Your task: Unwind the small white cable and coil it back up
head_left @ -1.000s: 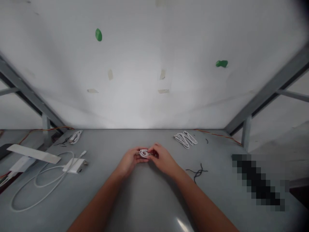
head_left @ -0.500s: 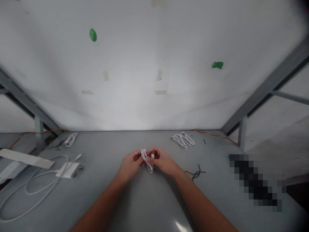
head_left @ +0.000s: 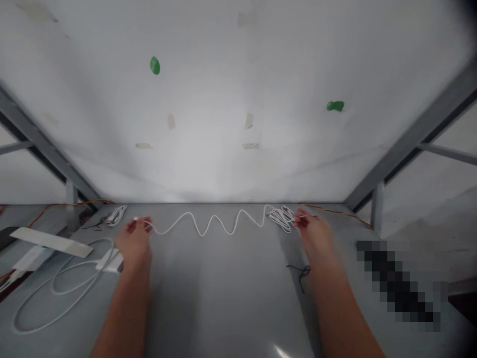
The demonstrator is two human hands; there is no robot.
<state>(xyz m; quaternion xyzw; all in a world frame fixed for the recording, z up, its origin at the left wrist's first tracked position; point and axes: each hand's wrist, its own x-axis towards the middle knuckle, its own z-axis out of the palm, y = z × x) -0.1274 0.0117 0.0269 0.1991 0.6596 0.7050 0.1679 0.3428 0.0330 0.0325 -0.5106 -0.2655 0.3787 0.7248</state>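
A thin white cable (head_left: pixel 213 217) stretches in wavy bends across the back of the grey table, between my two hands. Its left end, with a small white plug, is pinched in my left hand (head_left: pixel 134 241). My right hand (head_left: pixel 315 232), blurred by motion, has its fingers closed on the other end. Just left of the right fingers lies a coiled white cable (head_left: pixel 282 219), and the stretched cable passes in front of or over it; I cannot tell which. Black twist ties (head_left: pixel 301 272) lie below the right hand.
At left, a white charger (head_left: pixel 111 261) with a looped cable (head_left: pixel 61 293) lies near a flat white strip (head_left: pixel 52 241). Another bundled white cable (head_left: pixel 117 215) rests at the back left. A pixelated dark object (head_left: pixel 398 281) is at right. A white panel (head_left: pixel 208 164) rises behind the table.
The coiled cable held between both hands is now pulled out long. My left hand has moved left and my right hand right. The view has shifted slightly.
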